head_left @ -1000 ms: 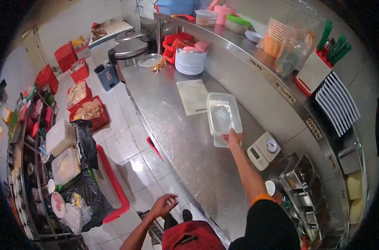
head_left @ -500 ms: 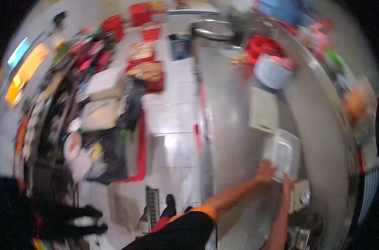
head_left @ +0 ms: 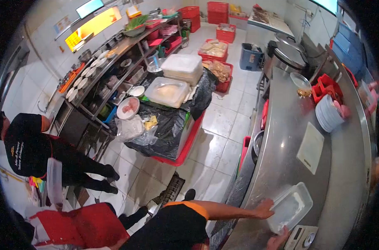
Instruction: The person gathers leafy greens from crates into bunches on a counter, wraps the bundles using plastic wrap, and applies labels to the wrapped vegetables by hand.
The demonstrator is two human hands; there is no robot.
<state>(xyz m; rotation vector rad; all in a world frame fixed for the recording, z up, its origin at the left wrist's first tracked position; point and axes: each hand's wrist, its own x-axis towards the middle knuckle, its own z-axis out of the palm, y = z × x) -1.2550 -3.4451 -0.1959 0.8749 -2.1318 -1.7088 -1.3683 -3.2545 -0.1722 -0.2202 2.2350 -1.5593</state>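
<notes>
A translucent plastic container (head_left: 290, 208) with white residue inside is held tilted over the steel counter (head_left: 262, 166). My left hand (head_left: 263, 209) grips its left edge, fingers closed on the rim. At its lower end my right hand (head_left: 277, 239) touches the near corner, the fingers partly closed round it. The white kitchen scale (head_left: 301, 237) stands just right of my right hand. Beyond the container lies a white cutting board (head_left: 310, 148).
A stack of white plates (head_left: 329, 114) and a large steel pot (head_left: 287, 56) stand farther along the counter. Black plastic (head_left: 156, 133) covers a low surface with tubs. Two people are at the lower left; one wears black (head_left: 27, 143), near a clear container.
The view has swung left, bringing the people into sight. My left hand has come onto the container, which was held by my right hand alone and is now tilted nearer the scale.
</notes>
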